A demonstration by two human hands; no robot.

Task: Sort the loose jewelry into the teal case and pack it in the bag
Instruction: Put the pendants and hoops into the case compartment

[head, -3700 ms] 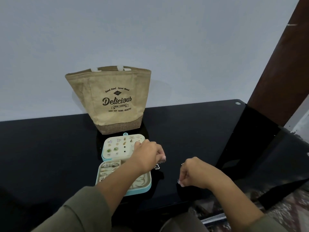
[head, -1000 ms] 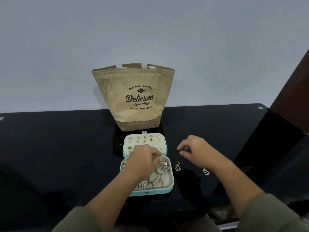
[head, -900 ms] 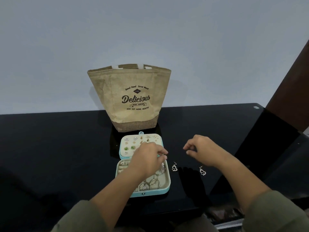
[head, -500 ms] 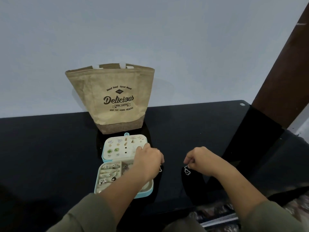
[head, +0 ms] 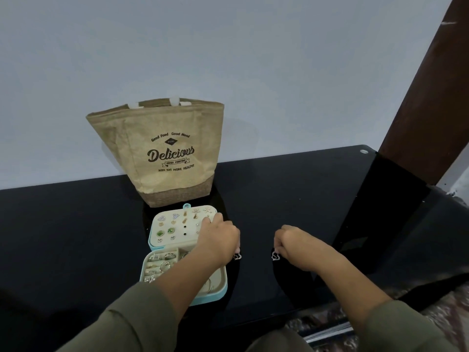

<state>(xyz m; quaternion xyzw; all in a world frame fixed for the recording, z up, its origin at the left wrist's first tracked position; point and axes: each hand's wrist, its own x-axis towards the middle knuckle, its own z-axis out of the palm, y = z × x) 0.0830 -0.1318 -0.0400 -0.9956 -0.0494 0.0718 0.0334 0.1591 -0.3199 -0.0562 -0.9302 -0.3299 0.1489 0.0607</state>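
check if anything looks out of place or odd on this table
Nothing spilled or damaged. Two silver earrings are outside the open teal case: the left earring seemingly pinched by the left hand, the right earring by the right hand. The tan Delicious bag stands upright.

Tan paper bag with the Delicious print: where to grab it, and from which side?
Probably the white straps at the tan paper bag's top rim, from above: it stands upright, mouth up, its sides flare wide, and the pale wall is close behind.
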